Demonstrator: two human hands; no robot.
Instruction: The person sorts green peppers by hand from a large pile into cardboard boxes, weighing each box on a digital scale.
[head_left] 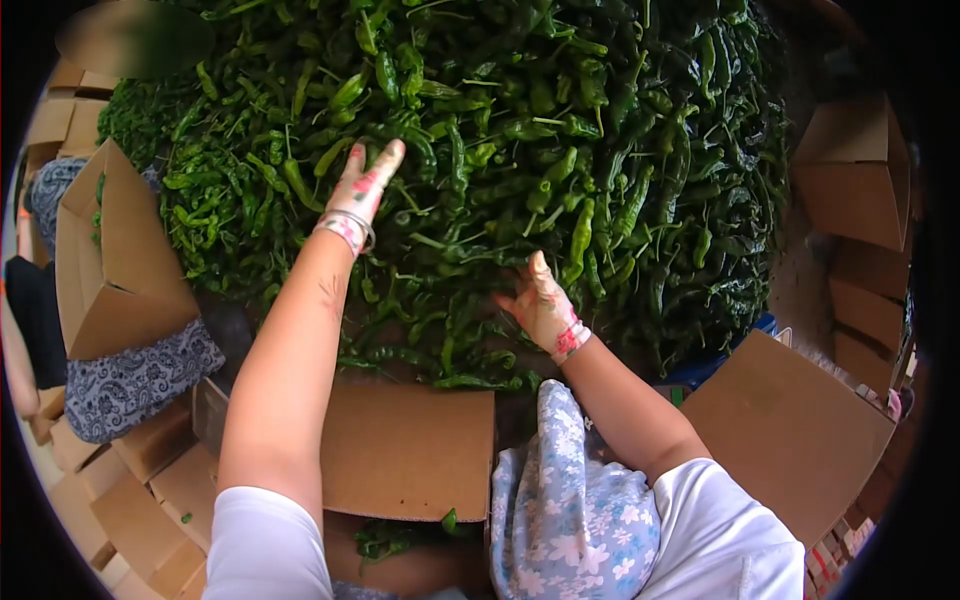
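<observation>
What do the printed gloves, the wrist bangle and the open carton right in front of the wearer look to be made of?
Left glove and right glove: probably thin, matte fabric, printed with pink flowers; a coating can't be ruled out.
Bangle: likely metal, smooth, from its silvery shine.
Carton: matte cardboard, judging by its plain brown, flat flap.

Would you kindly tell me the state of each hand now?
Left hand: open over the green peppers; any grip underneath cannot be told.
Right hand: open, thumb and fingers apart; fingertips partly hidden.
</observation>
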